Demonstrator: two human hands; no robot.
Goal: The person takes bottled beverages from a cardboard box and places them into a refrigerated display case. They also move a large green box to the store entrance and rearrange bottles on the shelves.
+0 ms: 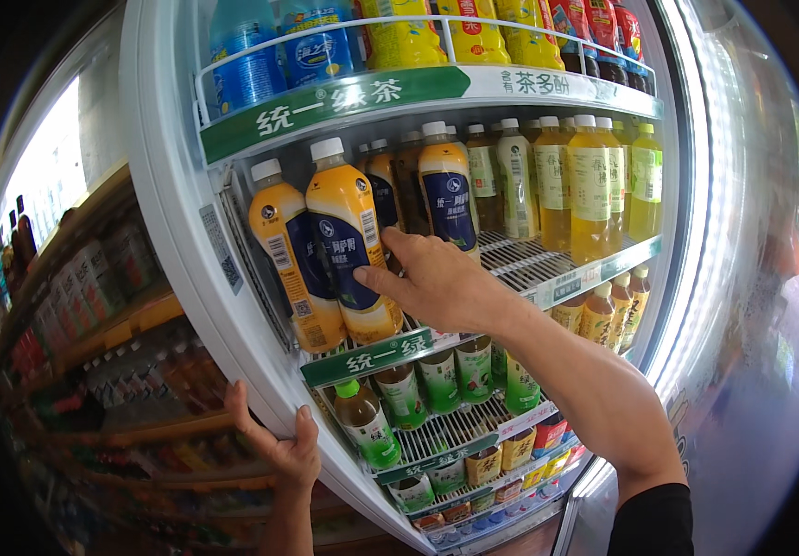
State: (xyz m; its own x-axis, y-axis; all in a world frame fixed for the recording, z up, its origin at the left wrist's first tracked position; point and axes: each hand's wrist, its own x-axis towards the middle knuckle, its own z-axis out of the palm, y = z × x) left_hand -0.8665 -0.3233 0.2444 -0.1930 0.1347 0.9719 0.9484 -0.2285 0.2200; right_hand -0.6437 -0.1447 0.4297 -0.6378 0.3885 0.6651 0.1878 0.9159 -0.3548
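My right hand (434,278) reaches into an upright drinks refrigerator, its thumb and a fingertip at the front and right side of an orange plastic bottle (351,250) with a dark blue label and white cap. Whether it grips the bottle is unclear. That bottle stands on a white wire shelf (511,257), beside a matching bottle (288,271) at the left end. Another orange bottle (449,187) is farther right, behind my hand. My left hand (278,445) is low at the refrigerator's left side frame (184,208), thumb and finger spread, holding nothing.
Green-and-white strips (372,354) edge the shelves. Pale-labelled tea bottles (587,187) stand at the right. Above, a wire rail (399,21) fronts blue and yellow bottles. Green-labelled bottles (372,424) stand below. Dim store shelves (114,333) lie left; a glass door (726,313) is at the right.
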